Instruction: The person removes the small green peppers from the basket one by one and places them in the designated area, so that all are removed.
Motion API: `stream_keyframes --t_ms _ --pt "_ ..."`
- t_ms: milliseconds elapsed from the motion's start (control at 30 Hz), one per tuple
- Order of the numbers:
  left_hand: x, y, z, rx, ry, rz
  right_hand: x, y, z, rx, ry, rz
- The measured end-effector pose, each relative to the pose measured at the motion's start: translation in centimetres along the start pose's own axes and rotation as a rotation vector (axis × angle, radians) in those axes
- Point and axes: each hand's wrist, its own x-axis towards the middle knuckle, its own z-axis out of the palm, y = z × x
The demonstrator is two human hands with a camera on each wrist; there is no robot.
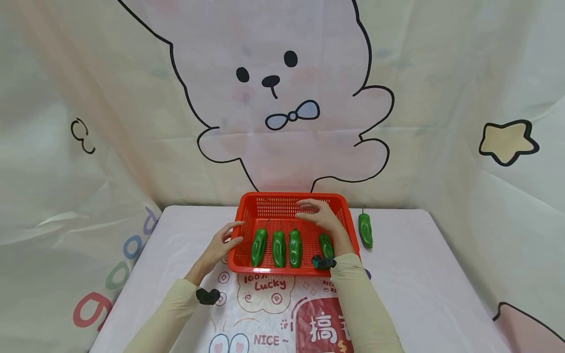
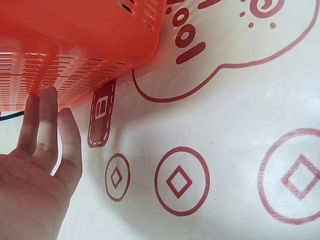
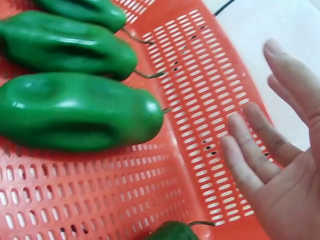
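Perhaps the left hand (image 1: 218, 246), fingers straight, could nudge the red basket (image 1: 273, 271) into the worktop's (image 1: 423, 289) far-edge green chili (image 1: 365, 229); right hand (image 1: 322, 216) relaxed, empty.

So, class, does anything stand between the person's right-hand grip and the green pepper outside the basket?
Yes: in the head view, the red basket's right rim lies between them. The right-hand grip is over the basket, while the green pepper lies outside on the white tabletop. Nothing else visible stands between.
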Motion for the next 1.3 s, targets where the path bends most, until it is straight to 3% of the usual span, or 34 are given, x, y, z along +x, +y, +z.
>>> stream_keyframes --t_ms 233,533,733,800,1100,1300 --pt "0.1 0.0 0.0 -0.025 -0.013 0.016 0.1 0.8 0.4 -0.083 -0.110 0.075" --pt "0.1 0.0 0.1 -0.015 -0.001 -0.015 0.6 1.7 0.9 -0.107 -0.236 0.176" --pt "-1.1 2.6 0.5 -0.032 -0.008 -0.023 0.6 2.0 1.1 -0.067 -0.311 0.230" --pt "-1.3 3.2 0.6 -0.029 -0.007 -0.019 0.7 2.1 1.2 -0.079 -0.323 0.231" --pt "-1.1 3.2 0.5 -0.030 -0.022 -0.031 0.6 1.9 1.8 -0.015 -0.363 0.245" --pt "-1.2 3.3 0.4 -0.022 -0.020 -0.030 0.6 2.2 2.3 -0.039 -0.354 0.253"
